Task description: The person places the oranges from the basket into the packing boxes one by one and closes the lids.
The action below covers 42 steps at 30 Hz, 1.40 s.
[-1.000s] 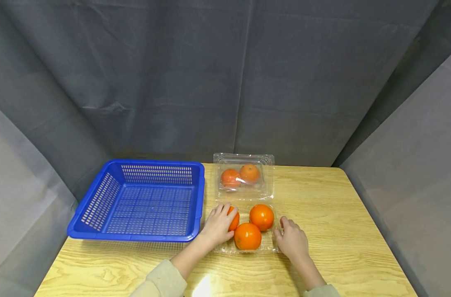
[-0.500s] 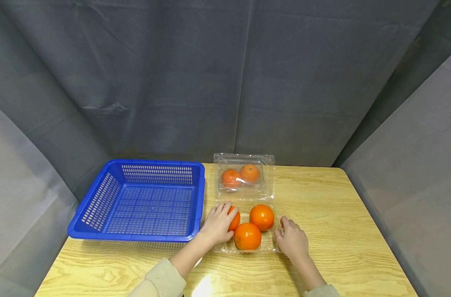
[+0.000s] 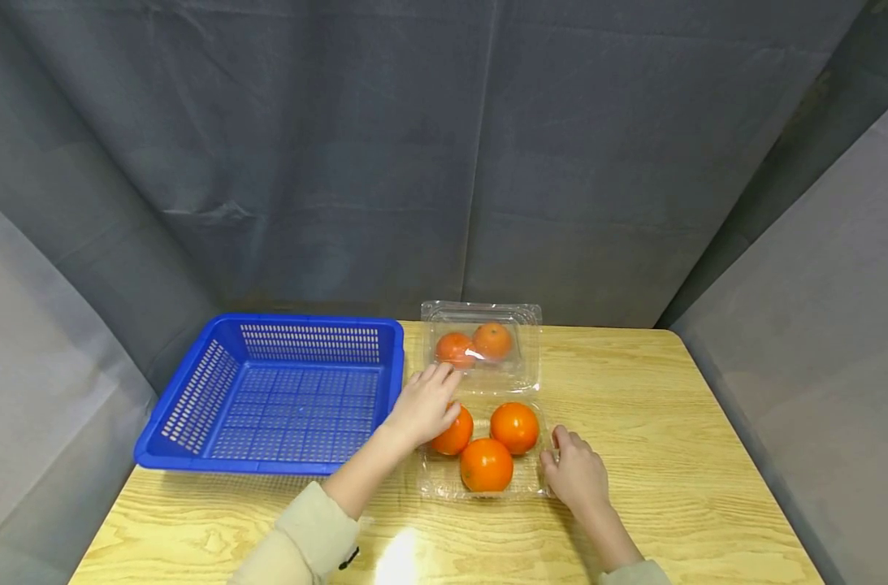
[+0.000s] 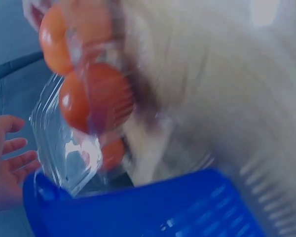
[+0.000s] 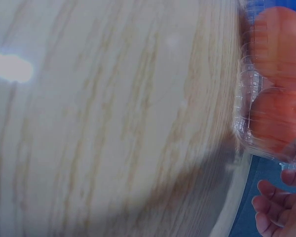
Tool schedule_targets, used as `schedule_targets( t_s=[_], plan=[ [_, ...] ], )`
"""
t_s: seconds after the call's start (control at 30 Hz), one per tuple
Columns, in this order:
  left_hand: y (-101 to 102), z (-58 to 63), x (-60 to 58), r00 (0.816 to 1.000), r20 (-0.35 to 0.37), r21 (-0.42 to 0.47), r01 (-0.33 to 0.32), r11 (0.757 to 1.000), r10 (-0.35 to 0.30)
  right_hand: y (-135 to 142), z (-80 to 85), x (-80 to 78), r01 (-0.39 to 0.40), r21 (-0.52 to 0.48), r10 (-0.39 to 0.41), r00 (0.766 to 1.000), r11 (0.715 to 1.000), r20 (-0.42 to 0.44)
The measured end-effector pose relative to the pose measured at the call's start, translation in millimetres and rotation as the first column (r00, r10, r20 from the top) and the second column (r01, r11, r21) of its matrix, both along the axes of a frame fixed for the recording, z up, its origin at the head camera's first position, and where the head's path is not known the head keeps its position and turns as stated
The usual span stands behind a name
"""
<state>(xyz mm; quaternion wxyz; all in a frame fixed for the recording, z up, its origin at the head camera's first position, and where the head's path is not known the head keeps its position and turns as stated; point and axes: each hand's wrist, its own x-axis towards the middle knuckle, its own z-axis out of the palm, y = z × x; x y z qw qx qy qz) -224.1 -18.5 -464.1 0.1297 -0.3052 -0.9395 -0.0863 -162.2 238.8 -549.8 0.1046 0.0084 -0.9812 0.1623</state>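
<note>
A clear plastic clamshell (image 3: 444, 487) lies unfolded on the table with three oranges in its near half: left (image 3: 452, 435), front (image 3: 487, 466) and right (image 3: 515, 428). Just above the left orange hovers my left hand (image 3: 423, 406), fingers spread and holding nothing; it also shows in the left wrist view (image 4: 10, 165). My right hand (image 3: 578, 475) has thumb and fingers at the clamshell's right rim and appears to pinch it. Two more orange shapes (image 3: 491, 341) show through the raised lid (image 3: 526, 375); whether inside or behind it I cannot tell.
A blue plastic basket (image 3: 396, 382) with slotted walls stands to the left, close beside the clamshell. Wooden table (image 3: 648, 406) surface extends to the right and front. Grey curtains (image 3: 341, 162) hang behind the table and at both sides.
My left hand has lifted off the left orange and moved slightly up and back toward the lid, uncovering more of that orange. The right hand has stayed at the rim.
</note>
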Motion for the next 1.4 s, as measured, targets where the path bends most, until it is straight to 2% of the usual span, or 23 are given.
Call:
schedule_targets(
  t_s=[0.13, 0.23, 0.43, 0.57, 0.67, 0.73, 0.9, 1.17, 1.4],
  plan=[
    [-5, 12.0, -14.1, 0.999, -0.044, 0.066, -0.029, 0.997, 0.032, 0, 0.4, 0.3, 0.001, 0.001, -0.001, 1.000, 1.000, 0.006],
    [-8, 18.7, -25.0, 0.997, -0.051, 0.118, -0.057, 0.991, 0.063, 0, 0.7, 0.5, 0.003, 0.001, -0.003, 1.000, 1.000, 0.010],
    [-13, 24.9, -47.1, 0.990, -0.048, 0.163, -0.124, 0.979, 0.133, 0, 1.5, 0.4, 0.002, -0.004, -0.002, 1.000, 1.000, 0.011],
    [-14, 24.7, -60.9, 0.987, 0.003, 0.215, -0.156, 0.964, 0.159, 0, 1.8, 0.5, 0.002, -0.003, -0.002, 1.000, 1.000, 0.010],
    [-15, 21.5, -70.6, 0.982, 0.072, 0.281, -0.186, 0.942, 0.173, 0, 2.0, 0.7, 0.000, -0.004, 0.000, 1.000, 1.000, 0.002],
    [-15, 18.4, -76.3, 0.974, 0.133, 0.337, -0.218, 0.916, 0.184, 0, 2.1, 1.0, -0.002, -0.006, 0.002, 1.000, 1.000, -0.003],
    [-15, 10.8, -88.2, 0.947, 0.252, 0.477, -0.300, 0.826, 0.199, 0, 2.1, 1.5, -0.002, -0.008, 0.002, 1.000, 1.000, -0.009],
    [-13, 6.0, -100.6, 0.919, 0.356, 0.599, -0.361, 0.715, 0.166, 0, 1.7, 1.1, -0.001, -0.008, 0.001, 1.000, 1.000, -0.015],
    [-9, 2.7, -105.8, 0.864, 0.487, 0.648, -0.456, 0.611, 0.128, 0, 1.0, 1.0, -0.004, -0.007, 0.003, 1.000, 1.000, -0.012]
  ],
)
